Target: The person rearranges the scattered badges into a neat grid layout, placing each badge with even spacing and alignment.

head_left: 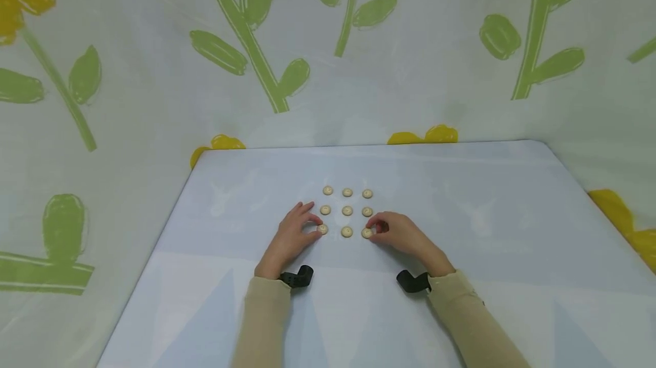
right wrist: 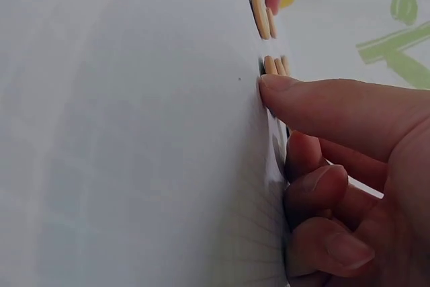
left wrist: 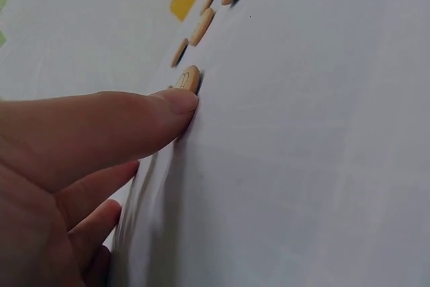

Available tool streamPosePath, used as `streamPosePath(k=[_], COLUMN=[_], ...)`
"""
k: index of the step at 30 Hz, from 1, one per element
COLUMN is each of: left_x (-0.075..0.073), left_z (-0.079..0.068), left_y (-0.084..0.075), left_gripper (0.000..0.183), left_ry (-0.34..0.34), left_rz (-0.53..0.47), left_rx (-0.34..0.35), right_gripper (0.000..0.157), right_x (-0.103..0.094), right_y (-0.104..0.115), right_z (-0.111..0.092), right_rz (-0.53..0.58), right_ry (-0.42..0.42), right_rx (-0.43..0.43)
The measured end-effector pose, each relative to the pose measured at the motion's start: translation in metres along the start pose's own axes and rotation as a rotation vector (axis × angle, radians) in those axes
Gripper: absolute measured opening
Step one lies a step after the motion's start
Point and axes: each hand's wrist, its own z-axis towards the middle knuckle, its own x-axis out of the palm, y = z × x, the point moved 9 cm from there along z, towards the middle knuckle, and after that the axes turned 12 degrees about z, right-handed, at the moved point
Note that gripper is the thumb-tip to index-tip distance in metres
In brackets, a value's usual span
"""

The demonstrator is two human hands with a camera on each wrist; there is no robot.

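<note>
Several small round wooden discs, each with a dark mark on its face, lie on the table in three rows of three. At the near left corner, my left hand (head_left: 292, 233) pinches a disc (head_left: 322, 229) between thumb and index finger; the left wrist view shows the thumb on the edge of this disc (left wrist: 191, 77). My right hand (head_left: 402, 234) pinches the near right disc (head_left: 366, 233) in the same way, its other fingers curled. Between the hands sits the near middle disc (head_left: 347, 232). Beyond it are the centre disc (head_left: 347, 211) and the far middle disc (head_left: 347, 192).
A pale blue-white table (head_left: 487, 208) extends around the discs on all sides. Behind it hangs a white cloth (head_left: 410, 72) printed with green leaves and yellow flowers. Each wrist wears a black camera mount, the left one (head_left: 298, 277) and the right one (head_left: 413, 282).
</note>
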Motion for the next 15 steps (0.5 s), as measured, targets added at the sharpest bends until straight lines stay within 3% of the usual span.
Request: streamPosePath(k=[6, 10, 15], left_x=[-0.002, 0.003, 0.001], left_z=[0.003, 0.001, 0.000], left_y=[0.001, 0.005, 0.002], left_gripper=[0.016, 0.016, 0.014], left_ry=[0.005, 0.041, 0.039], left_rz=[0.004, 0.027, 0.010], left_rx=[-0.002, -0.024, -0.005], right_gripper=[0.019, 0.018, 0.017], right_x=[-0.002, 0.004, 0.001], right_y=[0.002, -0.005, -0.007], right_z=[0.002, 0.002, 0.000], right_rz=[-0.006, -0.008, 0.014], right_ry=[-0.021, -0.016, -0.039], right_rx=[-0.009, 0.028, 0.054])
